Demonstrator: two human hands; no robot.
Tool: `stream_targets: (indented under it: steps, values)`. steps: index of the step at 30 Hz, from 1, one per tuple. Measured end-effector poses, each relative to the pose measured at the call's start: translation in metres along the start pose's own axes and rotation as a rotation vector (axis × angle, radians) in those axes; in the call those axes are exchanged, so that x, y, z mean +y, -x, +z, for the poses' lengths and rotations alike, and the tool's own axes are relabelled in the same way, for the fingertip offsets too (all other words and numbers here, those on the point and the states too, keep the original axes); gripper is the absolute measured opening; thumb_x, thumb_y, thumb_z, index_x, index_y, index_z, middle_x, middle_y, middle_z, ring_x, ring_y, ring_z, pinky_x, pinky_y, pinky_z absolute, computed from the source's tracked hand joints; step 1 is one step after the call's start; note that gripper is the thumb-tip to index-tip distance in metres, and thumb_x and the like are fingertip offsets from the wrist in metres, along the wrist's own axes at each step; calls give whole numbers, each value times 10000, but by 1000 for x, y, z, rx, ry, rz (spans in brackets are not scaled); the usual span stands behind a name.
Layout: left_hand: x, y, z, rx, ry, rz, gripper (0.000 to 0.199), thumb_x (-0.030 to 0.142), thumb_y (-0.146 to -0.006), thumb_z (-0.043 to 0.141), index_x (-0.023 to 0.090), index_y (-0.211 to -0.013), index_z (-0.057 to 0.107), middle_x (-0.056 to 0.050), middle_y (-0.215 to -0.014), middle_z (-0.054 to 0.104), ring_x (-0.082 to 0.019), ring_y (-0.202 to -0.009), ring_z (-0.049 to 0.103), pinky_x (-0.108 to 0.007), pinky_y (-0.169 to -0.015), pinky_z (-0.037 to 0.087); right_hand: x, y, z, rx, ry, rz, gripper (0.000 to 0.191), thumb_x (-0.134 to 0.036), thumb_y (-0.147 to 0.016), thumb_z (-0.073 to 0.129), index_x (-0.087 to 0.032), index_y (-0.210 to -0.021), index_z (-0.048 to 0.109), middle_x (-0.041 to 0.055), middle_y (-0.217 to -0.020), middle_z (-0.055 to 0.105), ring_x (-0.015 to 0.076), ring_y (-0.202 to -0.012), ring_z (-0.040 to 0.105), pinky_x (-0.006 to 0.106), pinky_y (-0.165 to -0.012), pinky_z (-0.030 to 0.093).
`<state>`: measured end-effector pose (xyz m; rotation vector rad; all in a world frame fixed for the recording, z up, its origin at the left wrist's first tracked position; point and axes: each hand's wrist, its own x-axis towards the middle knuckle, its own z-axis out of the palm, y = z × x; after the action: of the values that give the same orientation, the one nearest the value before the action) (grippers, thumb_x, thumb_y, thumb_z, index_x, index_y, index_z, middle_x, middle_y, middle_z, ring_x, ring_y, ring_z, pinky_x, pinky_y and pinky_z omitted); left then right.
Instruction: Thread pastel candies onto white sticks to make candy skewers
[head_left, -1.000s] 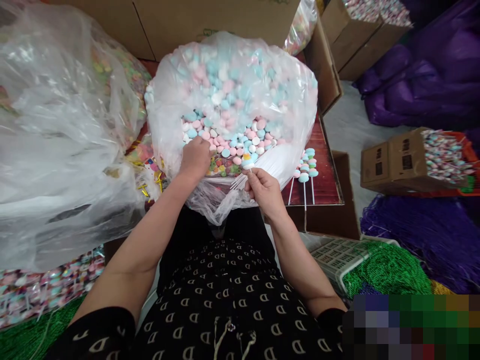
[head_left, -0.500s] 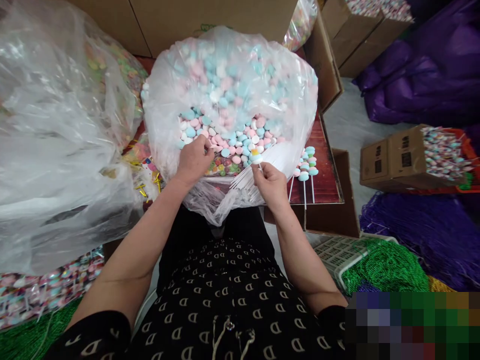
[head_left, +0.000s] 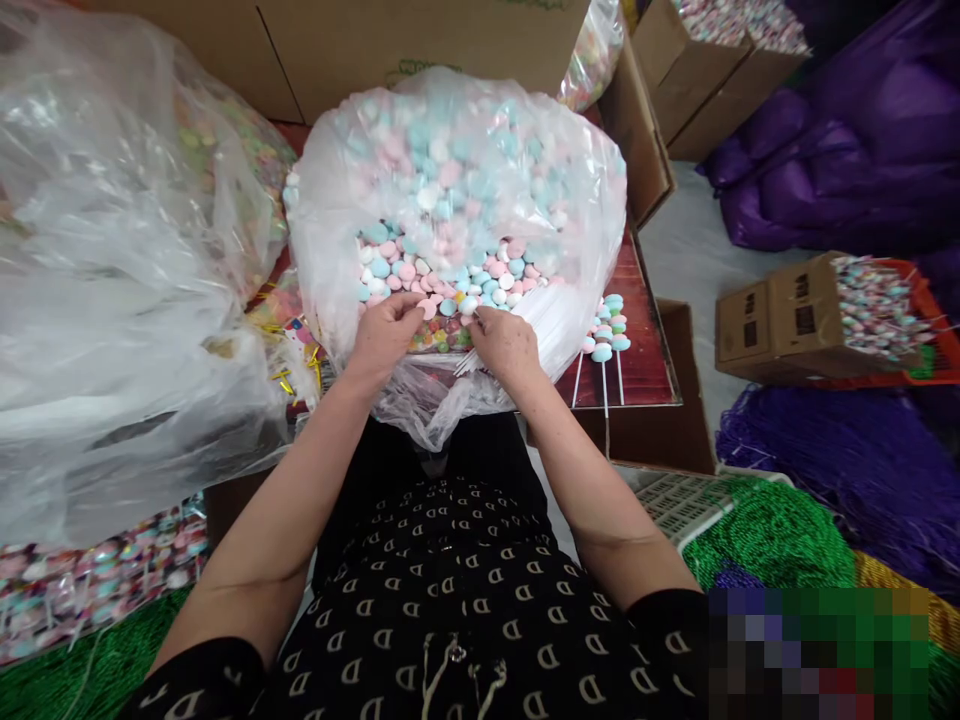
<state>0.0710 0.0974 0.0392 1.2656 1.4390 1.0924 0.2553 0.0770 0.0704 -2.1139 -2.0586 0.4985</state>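
Note:
In the head view my left hand (head_left: 390,335) is closed, its fingertips pinching a pink marshmallow (head_left: 427,309). Close by on the right, my right hand (head_left: 504,345) grips a marshmallow skewer (head_left: 469,306); a white piece and a yellow bit show at its tip, while its stick is mostly hidden by the fingers. Both hands are over the mouth of a big clear plastic bag (head_left: 330,290) full of pink, blue and white marshmallows (head_left: 381,268). White sticks (head_left: 551,320) lie fanned in front of it, beside ring-shaped gummies (head_left: 442,336).
Several filled skewers (head_left: 606,335) lie on the dark red tabletop (head_left: 652,350) at right, sticks over its edge. Another large plastic bag (head_left: 112,300) fills the left side. Cardboard boxes (head_left: 780,315), a crate (head_left: 682,505) and green strands (head_left: 772,540) stand at right.
My right hand has moved left with the skewer, bringing it close to my left hand. My left hand has shifted slightly and now shows a pink marshmallow in its fingertips.

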Motion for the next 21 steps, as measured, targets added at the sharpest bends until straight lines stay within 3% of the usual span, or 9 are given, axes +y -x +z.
stream_targets:
  steps: [5, 10, 16, 21]
  values:
    - [3, 8, 4, -14, 38, -68, 225, 300, -823, 671, 208, -1004, 769, -9, -836, 754, -163, -705, 677, -264, -665, 505, 11, 3, 6, 86, -143, 6, 219, -296, -992, 574, -210, -1059, 764, 99, -946, 775, 272, -886, 680, 335, -784, 439]
    - [1, 16, 12, -25, -65, -25, 186, 304, -870, 670, 213, -1002, 764, -12, -826, 753, -191, -777, 698, -304, -764, 547, 14, 19, 14, 161, -531, 39, 279, -393, -954, 597, -198, -1063, 764, -24, -641, 595, 189, -662, 557, 304, -732, 452]
    - [7, 27, 31, -71, -15, 15, 200, 278, -864, 682, 213, -1038, 755, -33, -977, 797, -197, -894, 728, -321, -858, 571, 2, 32, 21, 227, -676, 12, 271, -455, -935, 618, -219, -1035, 706, -36, -677, 604, 172, -676, 550, 299, -736, 465]
    - [10, 36, 31, -158, 186, 3, 182, 312, -891, 659, 202, -1019, 728, -34, -963, 772, -176, -893, 717, -306, -843, 578, 0, 30, 23, 178, -833, 24, 335, -496, -906, 672, -207, -1077, 674, 16, -909, 725, 161, -745, 592, 288, -743, 496]
